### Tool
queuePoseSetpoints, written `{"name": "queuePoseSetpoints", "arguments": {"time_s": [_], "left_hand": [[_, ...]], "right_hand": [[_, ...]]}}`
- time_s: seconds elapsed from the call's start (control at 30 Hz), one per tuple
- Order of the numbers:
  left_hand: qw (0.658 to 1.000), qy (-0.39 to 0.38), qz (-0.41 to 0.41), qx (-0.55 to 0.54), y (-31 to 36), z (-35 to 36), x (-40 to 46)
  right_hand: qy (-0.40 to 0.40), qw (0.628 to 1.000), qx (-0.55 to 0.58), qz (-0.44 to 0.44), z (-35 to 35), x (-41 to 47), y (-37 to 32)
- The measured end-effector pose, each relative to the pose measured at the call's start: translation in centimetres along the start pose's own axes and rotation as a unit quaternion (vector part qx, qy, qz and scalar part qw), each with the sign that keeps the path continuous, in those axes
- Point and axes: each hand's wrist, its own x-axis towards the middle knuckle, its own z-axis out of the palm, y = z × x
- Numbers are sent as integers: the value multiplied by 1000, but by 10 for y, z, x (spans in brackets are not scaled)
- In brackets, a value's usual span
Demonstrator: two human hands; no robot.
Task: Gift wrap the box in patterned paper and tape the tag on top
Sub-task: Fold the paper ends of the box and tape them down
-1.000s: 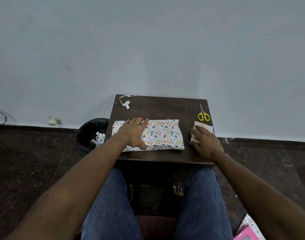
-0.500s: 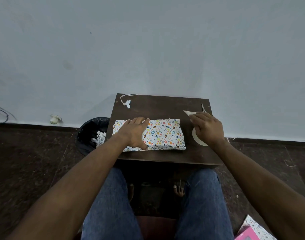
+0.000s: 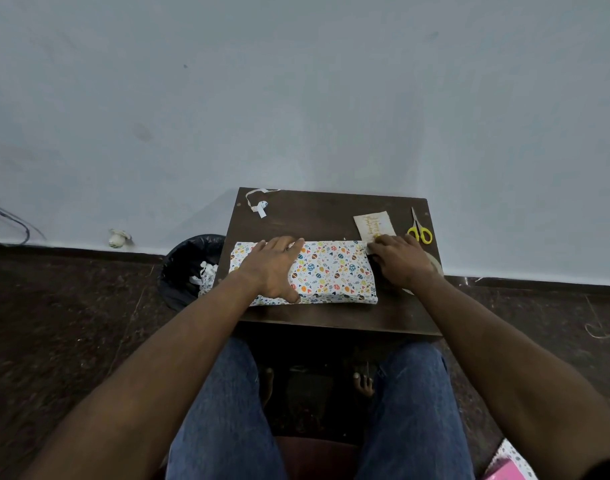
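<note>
Two bare hands work over a wrapped box [image 3: 327,271] lying flat across the near half of a small dark table [image 3: 331,209]. The left hand [image 3: 274,268] rests palm-down on the box's left half with fingers straight, pinning it. The right hand [image 3: 402,259] sits at the box's far right corner, fingers curled onto the near edge of a pale card tag [image 3: 373,226]; whether it truly pinches the tag cannot be told, as the fingertips are hidden.

The tag looks thin, light and slightly stiff, likely to slide or flutter easily, so it is best pinched by one short edge and laid flat. The box appears low, rigid and light; its glossy paper may slip on the wood, so a flat palm on top seems the sound hold.

White paper printed with small blue, orange and yellow shapes covers the box, folds closed at both ends. The tag is cream with faint gold lettering.

Yellow-handled scissors [image 3: 419,230] lie at the far right, paper scraps [image 3: 260,204] at the far left.
</note>
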Motion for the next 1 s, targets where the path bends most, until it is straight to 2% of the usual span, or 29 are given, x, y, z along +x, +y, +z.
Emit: {"name": "queuePoseSetpoints", "arguments": {"time_s": [0.1, 0.27, 0.3, 0.47, 0.63, 0.73, 1.0], "left_hand": [[1000, -1, -1, -2, 1, 0, -1], [1000, -4, -1, -12, 1, -2, 0], [1000, -5, -1, -16, 1, -2, 0], [1000, -2, 3, -20, -1, -3, -1], [1000, 2, -5, -21, 1, 1, -3], [1000, -2, -11, -27, 3, 4, -8], [997, 67, 14, -33, 12, 24, -28]], "right_hand": [[22, 999, 38, 7, 5, -7, 5], [219, 968, 99, 73, 14, -38, 17], [221, 967, 94, 87, 16, -46, 20], [119, 987, 51, 91, 34, -76, 32], [138, 986, 61, 74, 36, -78, 21], [159, 978, 88, 100, 30, -77, 11], [247, 922, 273, 121, 10, -77, -23]]}}
